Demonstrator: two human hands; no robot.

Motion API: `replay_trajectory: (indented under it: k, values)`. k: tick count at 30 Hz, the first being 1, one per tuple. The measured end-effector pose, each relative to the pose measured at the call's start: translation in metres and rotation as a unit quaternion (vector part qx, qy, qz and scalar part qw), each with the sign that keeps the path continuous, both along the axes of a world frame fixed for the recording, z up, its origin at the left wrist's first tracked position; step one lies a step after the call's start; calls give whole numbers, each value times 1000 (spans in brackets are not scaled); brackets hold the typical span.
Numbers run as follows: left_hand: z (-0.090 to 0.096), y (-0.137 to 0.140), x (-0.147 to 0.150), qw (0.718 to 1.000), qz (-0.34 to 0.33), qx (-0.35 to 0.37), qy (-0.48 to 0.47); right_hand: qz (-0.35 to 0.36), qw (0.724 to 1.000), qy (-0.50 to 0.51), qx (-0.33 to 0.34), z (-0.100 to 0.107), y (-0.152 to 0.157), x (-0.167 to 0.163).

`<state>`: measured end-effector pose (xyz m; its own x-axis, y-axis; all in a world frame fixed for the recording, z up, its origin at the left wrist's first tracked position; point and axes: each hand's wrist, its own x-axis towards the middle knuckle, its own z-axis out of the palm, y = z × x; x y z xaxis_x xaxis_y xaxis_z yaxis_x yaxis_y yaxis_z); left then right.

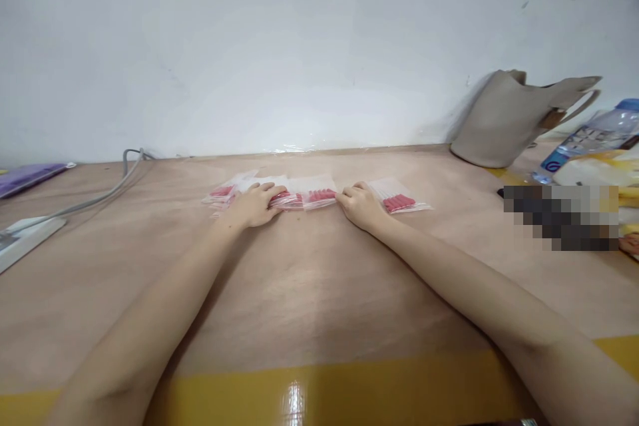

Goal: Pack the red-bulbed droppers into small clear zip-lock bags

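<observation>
Small clear plastic bags holding red sticks or strips lie in a row on the table, near the wall. My left hand (260, 204) rests over the bags on the left, its fingers stretched and thumb apart, touching a bag (294, 200) with red contents. Curled fingers of my right hand (361, 205) pinch the right edge of the middle bag (321, 195). Just right of that hand lies another bag (399, 202). More overlapping bags (222, 192) are on the left, partly hidden by my left hand. What exactly the red pieces are is too small to tell.
A grey-beige bag (504, 120) leans on the wall at right, beside a plastic bottle (594, 136) and a yellow-white package (594, 170). At left are a purple pouch (34, 178), a grey cable (107, 194) and a white power strip (30, 239). Yellow tape (299, 389) runs along the front.
</observation>
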<state>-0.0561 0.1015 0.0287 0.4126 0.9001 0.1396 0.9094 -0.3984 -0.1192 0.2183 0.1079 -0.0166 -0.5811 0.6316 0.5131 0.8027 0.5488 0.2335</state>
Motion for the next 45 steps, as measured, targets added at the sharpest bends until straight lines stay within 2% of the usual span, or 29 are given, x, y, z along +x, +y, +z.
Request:
replay_trajectory:
  k: [3, 5, 8, 10, 13, 17, 25, 29, 38, 45]
  values:
    - [6, -8, -6, 1000, 8, 13, 19, 48, 997, 9, 60, -5, -8, 17]
    - [8, -18, 0, 997, -6, 67, 35, 73, 992, 0, 105, -5, -15, 27]
    - [3, -35, 28, 982, -129, 139, -6, 86, 984, -21, 156, -3, -25, 37]
    - [-6, -44, 51, 965, -215, 137, -64, 99, 981, -27, 165, -2, -28, 41]
    - [-22, -48, 79, 944, -278, 143, -101, 154, 977, -17, 148, -2, -28, 45]
    - [-36, -38, 98, 938, -276, 173, -118, 205, 971, 22, 122, -4, -26, 48]
    - [-46, -22, 128, 937, -264, 207, -101, 161, 981, 36, 106, 1, -27, 44]
    - [-46, -19, 133, 932, -276, 218, -83, 157, 980, 41, 114, 2, -29, 43]
    - [-40, -14, 125, 920, -309, 237, -40, 140, 983, 34, 110, 4, -31, 42]
    - [-33, -22, 89, 917, -307, 254, -11, 123, 986, 44, 102, 6, -34, 46]
